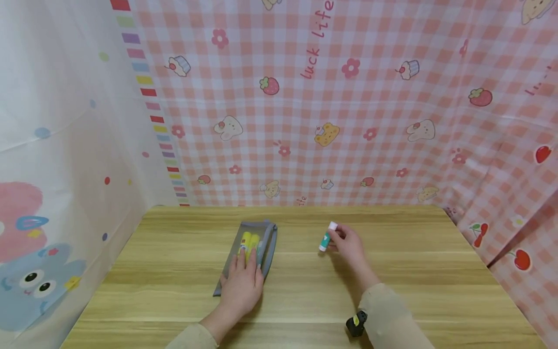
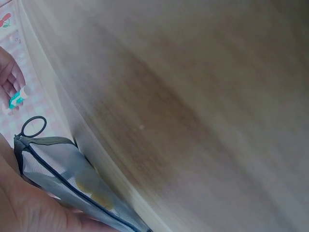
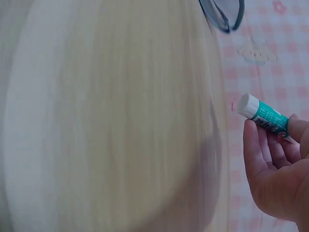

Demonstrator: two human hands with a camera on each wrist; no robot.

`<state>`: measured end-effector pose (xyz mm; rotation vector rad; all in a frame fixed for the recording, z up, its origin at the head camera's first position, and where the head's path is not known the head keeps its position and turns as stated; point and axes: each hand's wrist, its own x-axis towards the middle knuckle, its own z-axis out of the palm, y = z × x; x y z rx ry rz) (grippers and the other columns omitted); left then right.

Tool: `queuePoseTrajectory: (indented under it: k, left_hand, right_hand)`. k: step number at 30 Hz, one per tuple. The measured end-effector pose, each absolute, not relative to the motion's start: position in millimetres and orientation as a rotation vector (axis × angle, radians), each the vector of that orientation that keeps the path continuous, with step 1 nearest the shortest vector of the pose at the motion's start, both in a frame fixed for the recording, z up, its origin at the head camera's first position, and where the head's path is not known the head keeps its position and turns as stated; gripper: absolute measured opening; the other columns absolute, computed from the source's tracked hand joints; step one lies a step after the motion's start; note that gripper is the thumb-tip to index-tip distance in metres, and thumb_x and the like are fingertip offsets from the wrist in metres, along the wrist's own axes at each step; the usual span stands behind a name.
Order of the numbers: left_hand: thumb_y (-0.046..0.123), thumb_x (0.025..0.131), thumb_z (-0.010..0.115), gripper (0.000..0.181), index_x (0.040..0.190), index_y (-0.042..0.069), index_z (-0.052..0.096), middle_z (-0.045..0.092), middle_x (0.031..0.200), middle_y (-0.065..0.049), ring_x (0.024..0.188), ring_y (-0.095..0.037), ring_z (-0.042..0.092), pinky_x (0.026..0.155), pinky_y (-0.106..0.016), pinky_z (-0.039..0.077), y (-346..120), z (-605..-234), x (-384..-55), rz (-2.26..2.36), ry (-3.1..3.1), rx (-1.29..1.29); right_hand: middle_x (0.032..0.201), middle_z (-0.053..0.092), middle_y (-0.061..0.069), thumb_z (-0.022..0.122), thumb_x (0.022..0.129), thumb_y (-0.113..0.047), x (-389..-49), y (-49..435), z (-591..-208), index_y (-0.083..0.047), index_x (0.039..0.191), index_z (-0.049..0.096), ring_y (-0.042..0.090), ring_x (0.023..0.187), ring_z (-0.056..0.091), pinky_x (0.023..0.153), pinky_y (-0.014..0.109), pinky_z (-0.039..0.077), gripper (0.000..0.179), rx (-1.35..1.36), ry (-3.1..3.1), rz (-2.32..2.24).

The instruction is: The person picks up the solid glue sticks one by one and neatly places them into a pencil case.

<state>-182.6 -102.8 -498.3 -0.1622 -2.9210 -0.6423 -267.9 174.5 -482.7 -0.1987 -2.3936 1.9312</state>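
Note:
My left hand (image 1: 242,285) lies over the near part of a grey mesh zipper pouch (image 1: 235,249), its fingers stretched out across it. Through the mesh show yellow tubes (image 1: 250,241) that look like glue sticks, and something pale blue beside them. In the left wrist view the pouch (image 2: 58,164) has a dark zipper along its side and a loop at one end. To the right of the pouch, my right hand (image 1: 350,245) pinches a green and white glue stick (image 1: 325,238) between thumb and fingers. The right wrist view shows the glue stick (image 3: 270,118) tilted, with a white end pointing outward.
The wooden table (image 1: 301,300) spreads beneath both hands. A pink checked cloth (image 1: 305,160) hangs behind its far edge, and a white printed cloth (image 1: 78,145) hangs at the left. A small black device (image 1: 356,324) sits at my right sleeve.

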Motion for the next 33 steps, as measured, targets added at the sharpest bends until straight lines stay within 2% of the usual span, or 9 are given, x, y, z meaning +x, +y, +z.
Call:
queuePoseTrajectory:
  k: [17,25,33]
  left_hand:
    - [0.029,0.104,0.039,0.052,0.15,0.005,0.042,0.034,0.152,-0.029,0.137,-0.051,0.031,0.089,-0.083,0.028,-103,-498,-182,-0.641,-2.926,-0.164]
    - [0.028,0.104,0.039,0.051,0.15,0.005,0.042,0.034,0.152,-0.029,0.138,-0.051,0.031,0.09,-0.083,0.027,-102,-496,-182,-0.649,-2.931,-0.16]
    - [0.029,0.104,0.04,0.052,0.15,0.005,0.041,0.033,0.153,-0.028,0.138,-0.051,0.03,0.09,-0.083,0.026,-102,-495,-182,-0.643,-2.948,-0.151]
  right_hand:
    - [0.094,0.058,0.014,0.06,0.098,-0.004,-260,122,-494,0.013,0.117,0.058,0.017,0.075,0.062,0.071,0.037,0.059,0.026,-0.144,-2.405,1.999]
    - [0.094,0.057,0.014,0.06,0.099,-0.006,-257,104,-494,0.011,0.117,0.058,0.022,0.078,0.063,0.072,0.037,0.059,0.026,-0.125,-2.435,2.057]
    - [0.093,0.06,0.013,0.061,0.098,-0.007,-255,86,-496,0.012,0.118,0.058,0.018,0.072,0.063,0.069,0.036,0.059,0.028,-0.102,-2.438,2.091]
